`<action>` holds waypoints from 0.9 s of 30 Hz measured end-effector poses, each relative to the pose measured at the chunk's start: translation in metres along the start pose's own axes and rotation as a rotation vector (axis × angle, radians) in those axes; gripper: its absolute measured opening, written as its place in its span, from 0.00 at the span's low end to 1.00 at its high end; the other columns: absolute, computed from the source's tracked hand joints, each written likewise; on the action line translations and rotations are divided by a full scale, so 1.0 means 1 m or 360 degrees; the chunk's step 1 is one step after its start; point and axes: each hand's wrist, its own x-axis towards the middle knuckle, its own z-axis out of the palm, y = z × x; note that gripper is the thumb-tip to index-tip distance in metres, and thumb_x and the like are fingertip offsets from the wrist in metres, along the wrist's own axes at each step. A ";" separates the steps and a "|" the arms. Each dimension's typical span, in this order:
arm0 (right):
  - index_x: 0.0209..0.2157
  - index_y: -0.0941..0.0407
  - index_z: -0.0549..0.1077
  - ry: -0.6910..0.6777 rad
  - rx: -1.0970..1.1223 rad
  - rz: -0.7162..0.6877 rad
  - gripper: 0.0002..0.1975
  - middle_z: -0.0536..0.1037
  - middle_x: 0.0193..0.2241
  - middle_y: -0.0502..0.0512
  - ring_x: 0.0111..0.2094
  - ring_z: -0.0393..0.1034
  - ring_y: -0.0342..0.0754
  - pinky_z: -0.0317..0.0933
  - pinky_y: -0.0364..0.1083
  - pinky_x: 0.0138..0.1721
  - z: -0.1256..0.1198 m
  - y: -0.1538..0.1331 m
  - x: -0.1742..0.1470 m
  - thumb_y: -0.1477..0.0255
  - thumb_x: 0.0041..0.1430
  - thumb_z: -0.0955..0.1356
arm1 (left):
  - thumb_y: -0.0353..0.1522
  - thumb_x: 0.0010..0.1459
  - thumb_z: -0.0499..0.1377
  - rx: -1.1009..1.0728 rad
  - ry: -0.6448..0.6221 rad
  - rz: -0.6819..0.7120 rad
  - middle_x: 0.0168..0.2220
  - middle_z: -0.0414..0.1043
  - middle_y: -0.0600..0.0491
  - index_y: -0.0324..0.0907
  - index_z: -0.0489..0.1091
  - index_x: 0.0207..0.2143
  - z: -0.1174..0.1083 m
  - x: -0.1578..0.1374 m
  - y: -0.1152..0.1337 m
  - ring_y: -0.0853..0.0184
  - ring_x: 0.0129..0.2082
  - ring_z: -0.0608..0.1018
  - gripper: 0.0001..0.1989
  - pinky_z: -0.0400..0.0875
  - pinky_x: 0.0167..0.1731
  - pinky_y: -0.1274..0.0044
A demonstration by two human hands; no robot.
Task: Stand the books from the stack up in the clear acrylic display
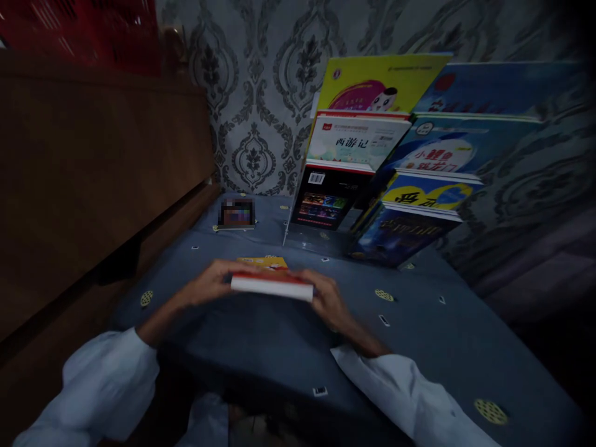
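A thick book [272, 287] with a red cover and white page edges is held level over the middle of the table. My left hand [218, 278] grips its left end, and my right hand [325, 295] has the right end, with fingers curled around it. Just behind the book shows a yellow printed surface [261, 262]; whether it belongs to the same book I cannot tell. Beyond my right hand, a clear display stand [305, 238] holds several books in two columns, among them a black one [321, 198] and a dark blue one [403, 233].
The table's dark blue cloth [354, 335] has small yellow and white prints. A small pixelated object [236, 213] stands near the patterned wall [251, 149]. Brown wooden furniture [97, 174] borders the left side, with a red plastic crate [116, 31] on top.
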 end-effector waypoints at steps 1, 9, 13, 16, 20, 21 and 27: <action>0.49 0.52 0.75 -0.0079 -0.0037 -0.0081 0.15 0.81 0.45 0.59 0.47 0.77 0.54 0.72 0.52 0.46 0.007 0.001 -0.015 0.75 0.63 0.65 | 0.32 0.60 0.63 0.0115 -0.0127 0.0043 0.53 0.76 0.47 0.45 0.76 0.52 0.008 -0.013 -0.004 0.58 0.55 0.77 0.17 0.68 0.57 0.67; 0.54 0.53 0.73 -0.0778 -0.0375 -0.0146 0.20 0.78 0.52 0.62 0.56 0.71 0.54 0.63 0.60 0.59 0.006 -0.007 -0.038 0.79 0.64 0.61 | 0.26 0.63 0.57 0.0559 -0.0373 0.0281 0.59 0.72 0.50 0.49 0.65 0.62 0.043 -0.064 -0.034 0.62 0.62 0.69 0.25 0.59 0.65 0.64; 0.57 0.53 0.71 -0.0988 -0.0185 -0.0122 0.21 0.75 0.57 0.60 0.60 0.66 0.50 0.57 0.56 0.64 0.021 -0.021 -0.006 0.78 0.66 0.60 | 0.25 0.63 0.56 0.0639 -0.0386 0.0302 0.60 0.70 0.50 0.49 0.63 0.63 0.045 -0.070 -0.037 0.63 0.64 0.68 0.27 0.56 0.66 0.63; 0.60 0.58 0.68 -0.0960 -0.0104 -0.0056 0.22 0.70 0.61 0.62 0.63 0.62 0.51 0.57 0.55 0.64 0.062 -0.026 0.018 0.76 0.67 0.58 | 0.22 0.61 0.54 0.0638 -0.0402 0.0283 0.61 0.69 0.49 0.49 0.63 0.63 0.046 -0.070 -0.032 0.63 0.63 0.68 0.29 0.55 0.66 0.62; 0.65 0.52 0.62 -0.0781 -0.0083 0.0047 0.24 0.63 0.66 0.55 0.68 0.52 0.50 0.50 0.56 0.68 0.101 -0.010 0.037 0.70 0.70 0.57 | 0.20 0.58 0.53 0.0601 -0.0347 0.0252 0.60 0.69 0.49 0.49 0.65 0.62 0.048 -0.071 -0.030 0.62 0.63 0.69 0.31 0.55 0.66 0.60; 0.65 0.54 0.62 -0.0743 -0.0113 0.0087 0.24 0.62 0.66 0.57 0.68 0.51 0.51 0.49 0.57 0.68 0.103 -0.002 0.039 0.68 0.70 0.56 | 0.20 0.58 0.54 0.0593 -0.0336 0.0252 0.60 0.69 0.48 0.49 0.65 0.62 0.049 -0.071 -0.031 0.62 0.63 0.69 0.31 0.56 0.66 0.60; 0.66 0.61 0.59 -0.0547 -0.0396 0.0397 0.28 0.58 0.67 0.68 0.69 0.47 0.59 0.44 0.64 0.68 0.087 0.038 0.029 0.64 0.69 0.58 | 0.21 0.58 0.54 0.0504 -0.0319 0.0218 0.58 0.72 0.51 0.50 0.67 0.60 0.049 -0.074 -0.037 0.63 0.63 0.68 0.29 0.56 0.66 0.60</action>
